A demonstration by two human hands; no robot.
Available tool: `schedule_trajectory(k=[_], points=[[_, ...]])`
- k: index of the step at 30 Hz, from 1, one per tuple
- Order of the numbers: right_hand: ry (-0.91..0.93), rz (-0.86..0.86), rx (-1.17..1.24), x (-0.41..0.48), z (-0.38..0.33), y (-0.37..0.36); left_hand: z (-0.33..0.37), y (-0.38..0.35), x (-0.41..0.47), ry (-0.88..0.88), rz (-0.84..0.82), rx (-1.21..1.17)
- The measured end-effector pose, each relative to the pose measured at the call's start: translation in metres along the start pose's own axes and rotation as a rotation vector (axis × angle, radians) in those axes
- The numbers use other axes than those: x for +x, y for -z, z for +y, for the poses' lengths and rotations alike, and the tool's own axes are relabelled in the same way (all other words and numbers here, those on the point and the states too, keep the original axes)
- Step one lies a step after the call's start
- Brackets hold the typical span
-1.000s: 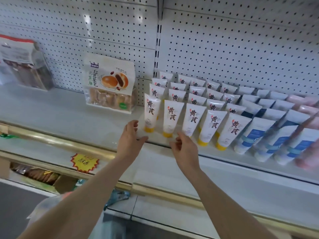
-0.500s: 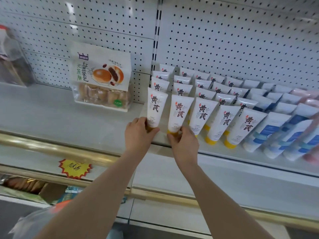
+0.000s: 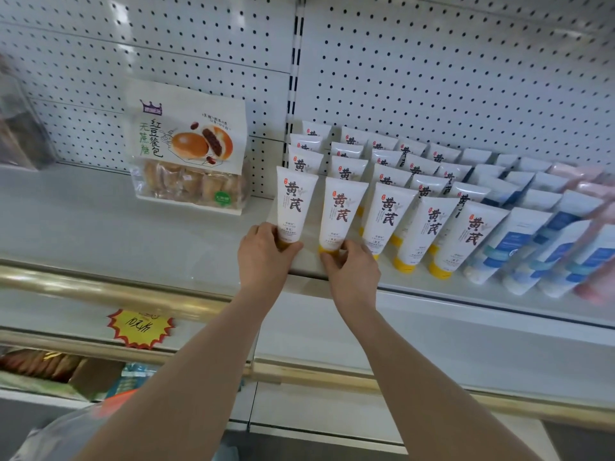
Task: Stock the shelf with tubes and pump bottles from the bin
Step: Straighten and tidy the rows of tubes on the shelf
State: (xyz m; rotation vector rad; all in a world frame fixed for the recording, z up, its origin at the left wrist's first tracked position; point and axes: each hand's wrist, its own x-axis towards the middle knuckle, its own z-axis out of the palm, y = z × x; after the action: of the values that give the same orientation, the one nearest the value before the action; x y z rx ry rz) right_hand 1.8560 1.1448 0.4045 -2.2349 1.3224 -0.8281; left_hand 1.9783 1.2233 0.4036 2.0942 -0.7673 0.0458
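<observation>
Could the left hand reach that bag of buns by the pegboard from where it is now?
Probably yes. Only bare shelf lies between the left hand and the bag of buns. But it grips the leftmost front tube, as the right hand grips the next tube, so it must let go first.

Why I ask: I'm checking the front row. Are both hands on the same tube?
No, the left hand grips the leftmost front tube while the right hand holds the second tube beside it.

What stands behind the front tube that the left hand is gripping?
A file of matching white tubes running back to the pegboard. Only their upper parts show; their caps are hidden by tubes in front.
</observation>
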Motion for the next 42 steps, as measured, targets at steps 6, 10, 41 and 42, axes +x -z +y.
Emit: schedule_trajectory(k=[6, 10, 41, 42], points=[[0.002, 0.003, 0.025, -0.001, 0.0, 0.0, 0.001, 0.0, -0.001, 0.011, -0.009, -0.001], [0.023, -0.017, 0.064, -0.007, 0.004, 0.006, -0.001, 0.001, -0.005, 0.001, -0.018, -0.027], [-0.088, -0.029, 0.166, 0.014, 0.093, 0.091, 0.096, -0.076, -0.075, -0.071, -0.118, -0.13], [-0.086, -0.028, 0.158, 0.015, 0.095, 0.089, 0.096, -0.077, -0.075, -0.059, -0.111, -0.129]])
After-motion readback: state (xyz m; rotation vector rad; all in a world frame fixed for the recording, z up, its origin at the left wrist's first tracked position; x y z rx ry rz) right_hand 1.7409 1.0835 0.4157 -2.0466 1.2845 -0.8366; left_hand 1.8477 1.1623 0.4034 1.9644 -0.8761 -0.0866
